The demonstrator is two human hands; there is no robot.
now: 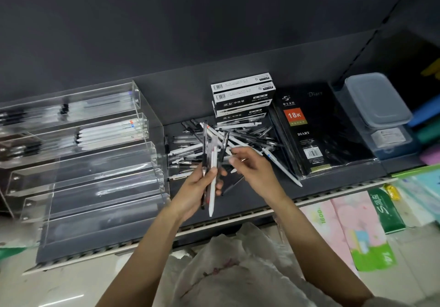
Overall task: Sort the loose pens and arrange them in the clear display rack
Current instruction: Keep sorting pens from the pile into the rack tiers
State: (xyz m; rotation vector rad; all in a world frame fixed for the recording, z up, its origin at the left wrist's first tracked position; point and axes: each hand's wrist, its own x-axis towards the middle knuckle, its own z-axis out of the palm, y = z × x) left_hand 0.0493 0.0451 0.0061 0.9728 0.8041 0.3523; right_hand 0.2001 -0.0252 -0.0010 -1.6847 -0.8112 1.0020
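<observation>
Left hand (202,185) clamped round a small fan of pens (210,164), tips up, probably to compare types. Right hand (252,166) fingers (234,158) pinched near one, maybe plucking it. Loose pile (238,137) on shelf (262,197) beside clear display rack (95,164), lower tiers empty.

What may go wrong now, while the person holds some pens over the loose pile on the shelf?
1. The left hand grips several mixed pens in a loose fan; one might slip out.
2. The right hand reaches over the tangled pile; pens near the shelf edge could roll off.
3. Black and white pens could get mixed in the display rack.
</observation>
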